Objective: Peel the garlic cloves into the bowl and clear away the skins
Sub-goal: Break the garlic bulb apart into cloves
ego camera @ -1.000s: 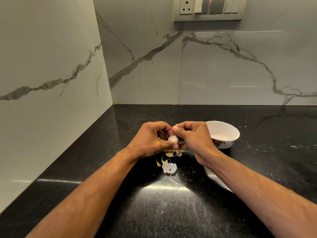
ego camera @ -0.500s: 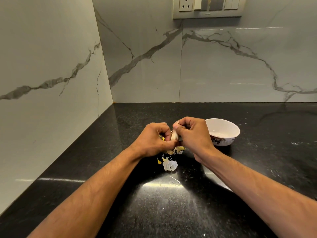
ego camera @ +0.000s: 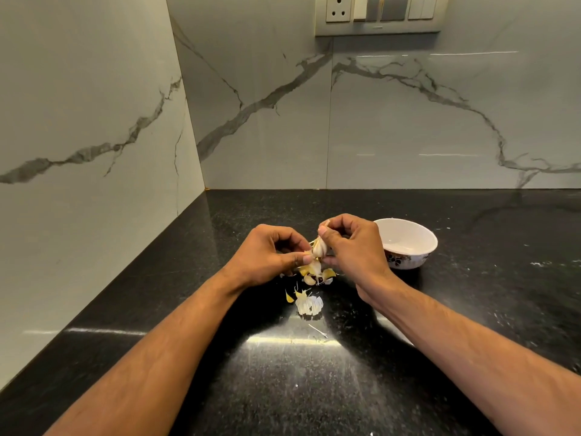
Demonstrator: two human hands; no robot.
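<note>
Both hands meet over the black counter, a little above it. My left hand point(ego camera: 270, 254) and my right hand point(ego camera: 352, 247) both pinch one garlic clove point(ego camera: 318, 247) between thumb and fingers; a strip of its skin sticks up past my right thumb. Below the hands lies a small heap of cloves and yellowish skins point(ego camera: 314, 273). A larger white piece of papery skin point(ego camera: 309, 305) lies nearer me. The white bowl point(ego camera: 408, 259) with a dark flower pattern stands just right of my right hand; it looks empty inside.
The black speckled counter point(ego camera: 283, 388) runs into a corner of marble-look walls at the left and back. A thin white sliver point(ego camera: 317, 331) lies near the skins. A socket and switch plate point(ego camera: 377, 14) is high on the back wall.
The clove has been turned between the fingers and its skin now stands up by my right thumb. The hands stay at the same spot above the heap.
</note>
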